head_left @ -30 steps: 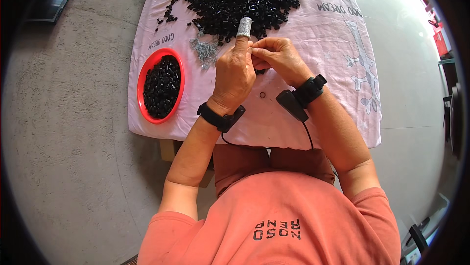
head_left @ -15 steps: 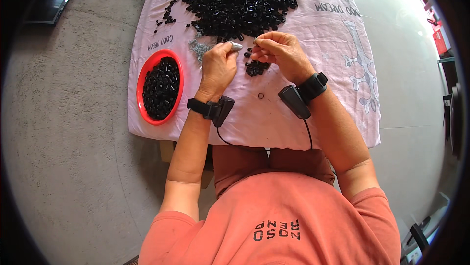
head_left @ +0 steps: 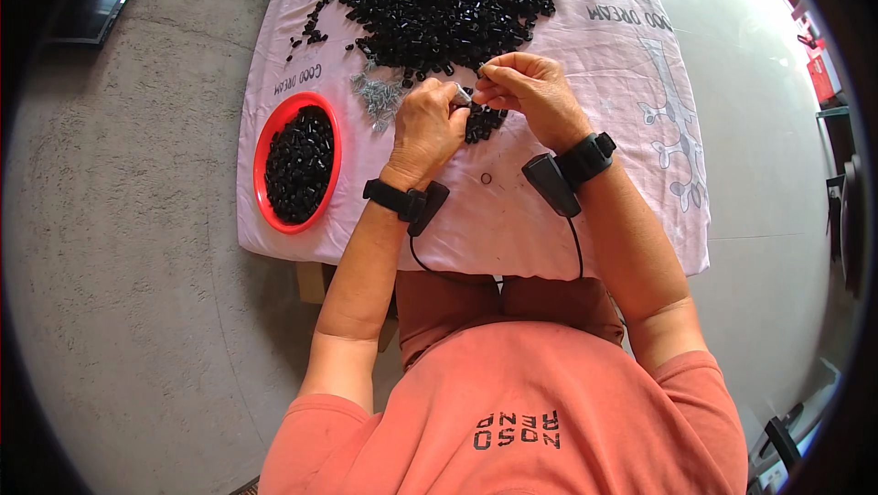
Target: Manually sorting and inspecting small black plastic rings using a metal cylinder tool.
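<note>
My left hand (head_left: 426,127) is closed with its fingers curled, over the pink cloth. Grey wrapping or a cap (head_left: 463,95) covers one of its fingertips; whatever it grips is hidden. Close by on the right, my right hand (head_left: 541,100) pinches thumb and forefinger together on something too small to name. Under and between the hands lies a small cluster of black plastic pieces (head_left: 482,126). Small silvery metal pins (head_left: 377,100) are heaped left of my left hand. Beyond both hands spreads a large pile of shiny black pieces (head_left: 430,5).
A red plastic bowl (head_left: 260,186) filled with black pieces stands at the table's left. A small dark ring (head_left: 486,178) lies on the pink printed cloth (head_left: 585,230) nearer to me. Cabled black devices (head_left: 551,186) are strapped to both wrists. A dark screen (head_left: 96,1) shows at upper left.
My left hand has moved right, closer to my right hand and over the small cluster, uncovering more of the silvery pins. My right hand has barely moved and stays pinched.
</note>
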The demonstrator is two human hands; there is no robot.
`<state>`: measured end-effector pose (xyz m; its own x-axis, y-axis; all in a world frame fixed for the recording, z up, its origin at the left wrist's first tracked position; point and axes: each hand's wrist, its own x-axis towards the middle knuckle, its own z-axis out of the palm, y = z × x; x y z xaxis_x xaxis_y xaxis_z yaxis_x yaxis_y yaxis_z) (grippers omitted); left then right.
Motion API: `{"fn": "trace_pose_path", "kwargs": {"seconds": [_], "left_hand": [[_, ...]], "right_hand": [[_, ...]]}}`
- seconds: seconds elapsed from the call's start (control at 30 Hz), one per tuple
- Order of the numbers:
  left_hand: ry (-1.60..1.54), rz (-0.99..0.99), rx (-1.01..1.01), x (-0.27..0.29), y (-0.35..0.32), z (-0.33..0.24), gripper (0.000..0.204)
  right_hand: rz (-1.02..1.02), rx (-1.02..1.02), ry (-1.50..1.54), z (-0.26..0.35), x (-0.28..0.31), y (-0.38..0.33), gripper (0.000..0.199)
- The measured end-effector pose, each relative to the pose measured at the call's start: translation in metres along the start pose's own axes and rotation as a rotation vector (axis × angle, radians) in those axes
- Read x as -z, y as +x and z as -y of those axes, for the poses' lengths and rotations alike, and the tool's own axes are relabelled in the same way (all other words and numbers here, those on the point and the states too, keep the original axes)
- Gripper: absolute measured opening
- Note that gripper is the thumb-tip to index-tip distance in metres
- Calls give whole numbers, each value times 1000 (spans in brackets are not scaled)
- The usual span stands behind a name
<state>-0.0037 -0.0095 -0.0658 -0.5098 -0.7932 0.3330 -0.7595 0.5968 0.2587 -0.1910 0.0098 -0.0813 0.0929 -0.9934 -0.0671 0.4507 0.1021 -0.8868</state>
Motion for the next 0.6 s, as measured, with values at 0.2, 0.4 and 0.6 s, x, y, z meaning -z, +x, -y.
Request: {"fn": "trace_pose_path", "kwargs": {"seconds": [0.2, 0.4, 0.6], "left_hand": [[-233, -106, 95, 11, -2, -4, 17], [-368, -103, 226, 27, 1, -6, 12], [-994, -241, 440, 25, 5, -17, 4]], "right_hand": [[33, -10, 2, -2, -1, 0, 19], [66, -19, 2, -4, -7, -2, 19], [112, -45, -61, -6, -11, -3, 20]]}}
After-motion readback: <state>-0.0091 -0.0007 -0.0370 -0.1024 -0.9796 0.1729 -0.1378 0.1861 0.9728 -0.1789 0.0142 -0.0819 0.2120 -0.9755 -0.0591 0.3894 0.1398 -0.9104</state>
